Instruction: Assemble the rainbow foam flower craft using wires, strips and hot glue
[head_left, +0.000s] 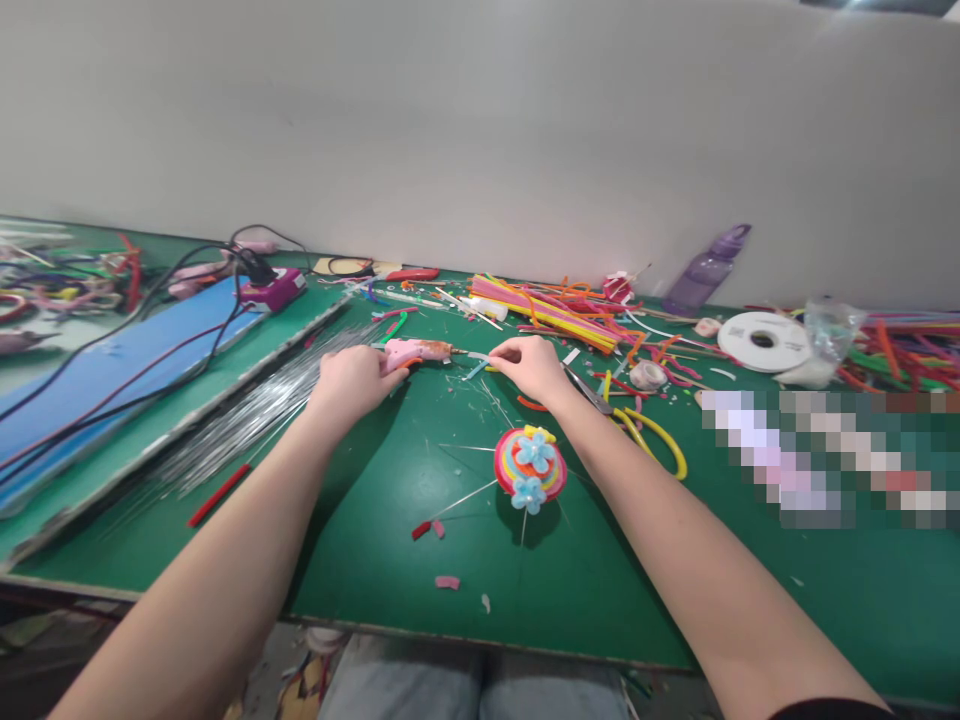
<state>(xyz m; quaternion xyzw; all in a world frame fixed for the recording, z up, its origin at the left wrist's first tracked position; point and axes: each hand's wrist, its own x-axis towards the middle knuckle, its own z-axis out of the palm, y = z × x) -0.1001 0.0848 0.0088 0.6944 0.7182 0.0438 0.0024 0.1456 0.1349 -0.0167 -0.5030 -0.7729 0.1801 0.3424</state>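
Note:
My left hand (358, 380) is wrapped round the handle of a pink hot glue gun (414, 353), whose nozzle points right. Between the thumb and fingers of my right hand (531, 367) is a short light-blue strip (478, 368), its free end close to the nozzle; whether they touch I cannot tell. Nearer to me on the green table sits a round pipe-cleaner piece (511, 468) in red, yellow and pink rings, with two light-blue flowers (535, 453) on it and thin wires sticking out. Scissors with yellow handles (649, 440) lie beside my right forearm.
A bundle of thin clear wires (255, 400) lies left of my left hand. Coloured pipe cleaners (555, 312) are heaped at the back. A purple bottle (705, 272), a white spool (750, 345) and a purple power strip (274, 290) with black cables stand around.

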